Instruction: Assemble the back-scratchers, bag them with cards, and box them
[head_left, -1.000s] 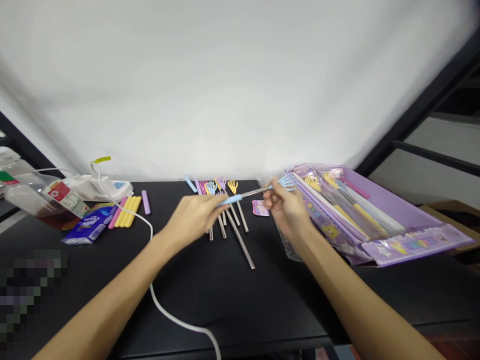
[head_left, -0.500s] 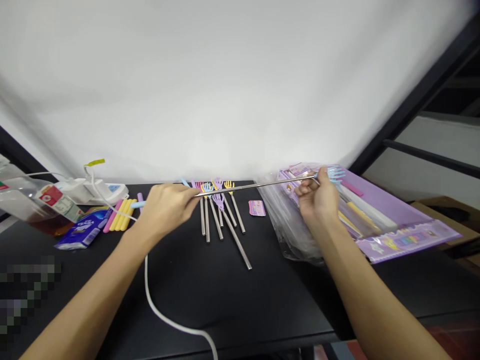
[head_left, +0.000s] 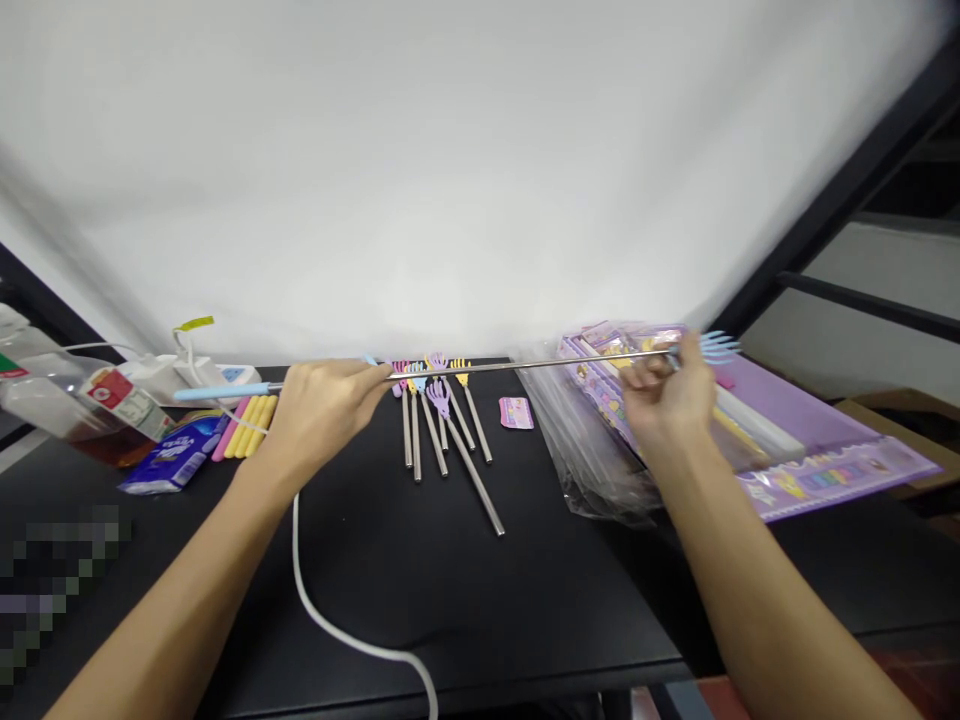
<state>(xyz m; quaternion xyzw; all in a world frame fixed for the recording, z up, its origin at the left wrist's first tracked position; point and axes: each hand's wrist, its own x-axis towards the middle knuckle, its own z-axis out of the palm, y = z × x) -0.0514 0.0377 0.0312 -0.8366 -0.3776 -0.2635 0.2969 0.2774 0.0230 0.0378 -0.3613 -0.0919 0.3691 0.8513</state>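
A telescopic back scratcher (head_left: 480, 369) is held level across the view, its thin metal shaft pulled out long. My left hand (head_left: 322, 405) is closed around the shaft beside the light blue handle, which sticks out to the left. My right hand (head_left: 671, 385) pinches the other end just below the light blue claw (head_left: 718, 347). Beneath the shaft, several collapsed back scratchers (head_left: 472, 470) lie on the black table, with purple, yellow, blue and pink claws toward the wall. Left of them sit several yellow handles (head_left: 255, 425) and a pink handle (head_left: 231, 430).
At right lie clear plastic bags (head_left: 585, 450) and purple printed packaging (head_left: 832, 480). A small pink card (head_left: 516, 413) is mid-table. At left stand a bottle (head_left: 90, 390), a blue tissue pack (head_left: 174, 455) and a power strip (head_left: 240, 375). A white cable (head_left: 330, 625) crosses the front.
My right hand has moved right with the claw, and the shaft spans farther. More of the blue handle now shows left of my left hand.
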